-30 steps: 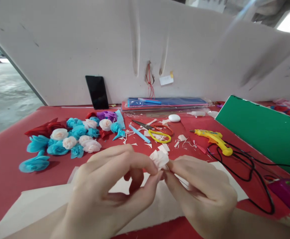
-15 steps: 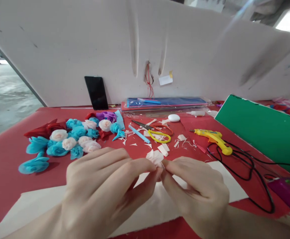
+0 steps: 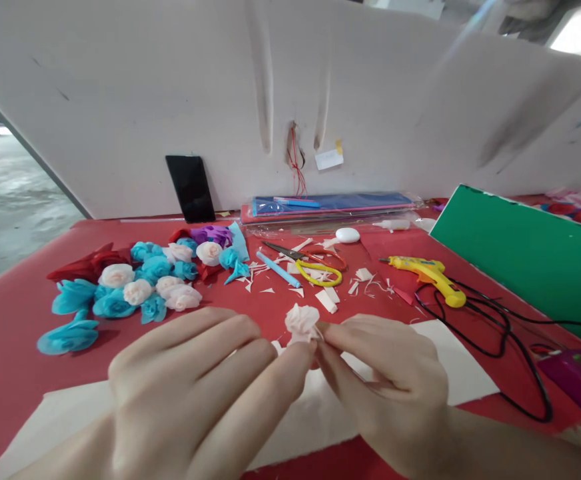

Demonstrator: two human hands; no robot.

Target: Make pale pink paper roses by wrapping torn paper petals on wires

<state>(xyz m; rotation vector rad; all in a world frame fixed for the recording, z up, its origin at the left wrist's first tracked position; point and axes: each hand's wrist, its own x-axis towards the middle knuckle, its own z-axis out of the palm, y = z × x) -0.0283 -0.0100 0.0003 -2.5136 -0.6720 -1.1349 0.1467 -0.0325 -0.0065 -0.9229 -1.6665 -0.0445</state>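
A small pale pink paper flower [image 3: 301, 321] is held upright between both hands at the centre. My left hand [image 3: 205, 387] pinches its base with the thumb, the other fingers curled over. My right hand [image 3: 390, 380] pinches the lower right of the same flower between thumb and index finger. Below both hands lies a cream paper sheet [image 3: 470, 373] on the red tabletop [image 3: 0, 347]. Beyond the hands are scissors [image 3: 320, 273] with yellow and red handles, a light blue pen [image 3: 278, 269] and cream paper scraps [image 3: 327, 300].
Finished blue, pink and red paper flowers [image 3: 153, 269] lie at the left. A black phone [image 3: 190, 188] leans on the white board [image 3: 170, 80]. At the right are a yellow glue gun [image 3: 430, 275], black cable [image 3: 505, 333], green board [image 3: 520, 253] and purple object [image 3: 578, 387].
The flower has moved slightly left and shows more of its ruffled top. My left index finger has drawn back from it, and my right hand has shifted slightly left.
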